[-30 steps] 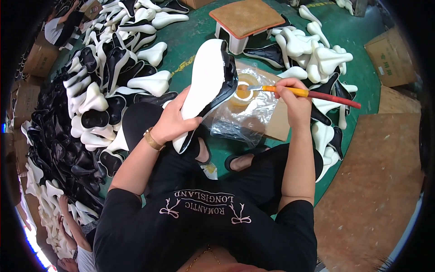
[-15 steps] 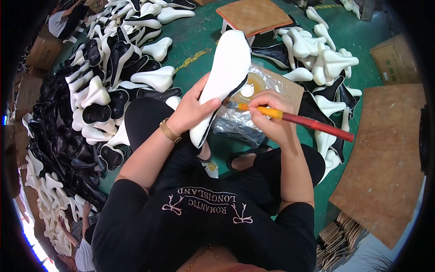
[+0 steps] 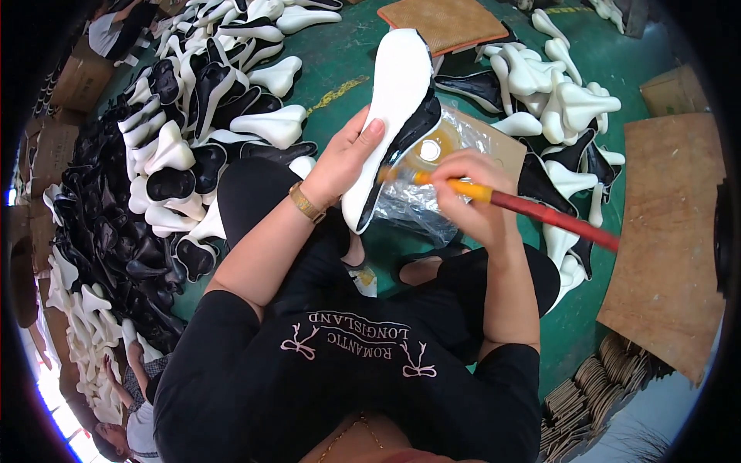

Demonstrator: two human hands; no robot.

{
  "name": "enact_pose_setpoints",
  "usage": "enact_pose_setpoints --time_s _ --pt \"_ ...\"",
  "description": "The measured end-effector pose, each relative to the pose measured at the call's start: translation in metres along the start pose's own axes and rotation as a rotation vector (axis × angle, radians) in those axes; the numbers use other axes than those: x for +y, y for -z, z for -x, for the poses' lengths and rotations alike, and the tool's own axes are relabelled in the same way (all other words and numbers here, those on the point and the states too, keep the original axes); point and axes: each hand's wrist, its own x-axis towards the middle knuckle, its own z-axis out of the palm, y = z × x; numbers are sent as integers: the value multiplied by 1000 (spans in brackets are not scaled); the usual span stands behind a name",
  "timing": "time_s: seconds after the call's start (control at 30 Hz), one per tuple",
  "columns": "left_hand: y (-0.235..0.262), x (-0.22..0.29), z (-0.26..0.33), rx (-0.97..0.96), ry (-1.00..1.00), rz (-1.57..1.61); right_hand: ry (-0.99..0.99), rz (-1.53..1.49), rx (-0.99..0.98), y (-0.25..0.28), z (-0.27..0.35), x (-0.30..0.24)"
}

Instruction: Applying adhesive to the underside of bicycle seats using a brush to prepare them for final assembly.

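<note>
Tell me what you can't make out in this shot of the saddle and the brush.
- Brush tip: head view, motion-blurred, partly behind the saddle.
- Glue pot: head view, contents hidden by crinkled plastic and the right hand.
- Left hand fingers: head view, hidden behind the saddle.

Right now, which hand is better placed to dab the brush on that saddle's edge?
Right, most likely. The right hand grips the brush, its tip already at the saddle, while the left hand is busy holding the saddle up.
</note>
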Motion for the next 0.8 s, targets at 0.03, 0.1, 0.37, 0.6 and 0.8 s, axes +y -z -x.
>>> enact_pose_setpoints --time_s 0.03,0.1,0.37,0.6,0.8 --pt "0 -1 -1 1 -1 0 1 0 0 1 0 -1" --pt "1 -5 -3 -2 -26 3 56 36 -41 0 0 -4" --pt "22 -23 -4 70 -96 -56 -142 147 244 21 6 28" --pt "45 10 11 -13 145 -489 -386 186 277 38 20 92" --pt "69 -5 29 14 450 -13 -340 264 133 5 8 117"
